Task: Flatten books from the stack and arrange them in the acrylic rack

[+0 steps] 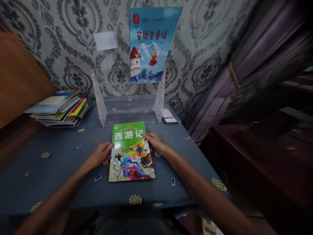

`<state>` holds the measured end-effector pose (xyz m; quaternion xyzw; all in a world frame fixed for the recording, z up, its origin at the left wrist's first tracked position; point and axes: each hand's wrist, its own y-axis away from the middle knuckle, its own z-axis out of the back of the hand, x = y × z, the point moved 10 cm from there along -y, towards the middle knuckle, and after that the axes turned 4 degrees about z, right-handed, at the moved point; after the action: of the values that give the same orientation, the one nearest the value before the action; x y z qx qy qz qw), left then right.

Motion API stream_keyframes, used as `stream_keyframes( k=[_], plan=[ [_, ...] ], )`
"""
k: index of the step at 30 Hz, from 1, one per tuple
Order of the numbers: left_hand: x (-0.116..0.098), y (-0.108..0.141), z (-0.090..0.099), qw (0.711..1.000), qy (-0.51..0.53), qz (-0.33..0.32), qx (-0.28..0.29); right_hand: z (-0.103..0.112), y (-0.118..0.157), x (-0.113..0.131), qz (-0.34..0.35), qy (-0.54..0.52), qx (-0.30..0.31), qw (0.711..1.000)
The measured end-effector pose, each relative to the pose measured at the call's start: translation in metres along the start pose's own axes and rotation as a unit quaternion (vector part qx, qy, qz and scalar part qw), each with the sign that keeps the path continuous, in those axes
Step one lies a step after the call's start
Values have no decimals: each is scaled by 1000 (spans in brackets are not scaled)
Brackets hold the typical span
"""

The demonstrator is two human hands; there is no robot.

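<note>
A green picture book with white Chinese characters and colourful figures on its cover lies between my hands, over the blue patterned tablecloth. My left hand grips its left edge, thumb at the edge and fingers curled. On the opposite edge, my right hand pinches the upper part, with the thumb on the cover. Behind the book stands a clear acrylic rack. A blue book with red characters stands upright on the rack's top level.
Several books and booklets form an uneven stack at the back left. A white card is near the rack's upper left. A small item with a blurred face lies right of the rack. A purple curtain hangs beside dark red furniture.
</note>
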<state>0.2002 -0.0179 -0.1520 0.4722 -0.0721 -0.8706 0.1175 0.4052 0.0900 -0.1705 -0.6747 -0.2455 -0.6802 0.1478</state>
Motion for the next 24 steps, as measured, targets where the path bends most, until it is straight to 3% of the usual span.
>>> stream_keyframes(
  k=[2, 4, 9, 12, 14, 17, 19, 21, 24],
  plan=[
    [-11, -3, 13, 981, -183, -50, -40, 1, 0, -4, -18, 22, 12, 1000],
    [-25, -8, 25, 945, -300, -85, -101, 6, 0, -4, -28, 62, 17, 998],
    [-59, -31, 24, 909, -307, -212, -186, 31, 2, 7, -13, 183, -28, 983],
    [-62, -46, 13, 900, -291, -262, -192, 38, 11, 38, 95, 304, -119, 940],
    [-58, -52, 6, 902, -274, -281, -179, 11, 19, 60, 199, 400, -116, 887],
    [-53, -54, 2, 906, -245, -302, -165, -64, 23, 62, 309, 454, 56, 834],
    [-51, -53, 4, 908, -235, -307, -163, -99, 24, 56, 347, 466, 141, 801],
    [-51, -53, 5, 908, -235, -306, -163, -109, 18, 50, 353, 478, 164, 787],
    [-52, -53, 3, 907, -246, -303, -159, -92, 2, 43, 325, 493, 131, 796]
  ],
)
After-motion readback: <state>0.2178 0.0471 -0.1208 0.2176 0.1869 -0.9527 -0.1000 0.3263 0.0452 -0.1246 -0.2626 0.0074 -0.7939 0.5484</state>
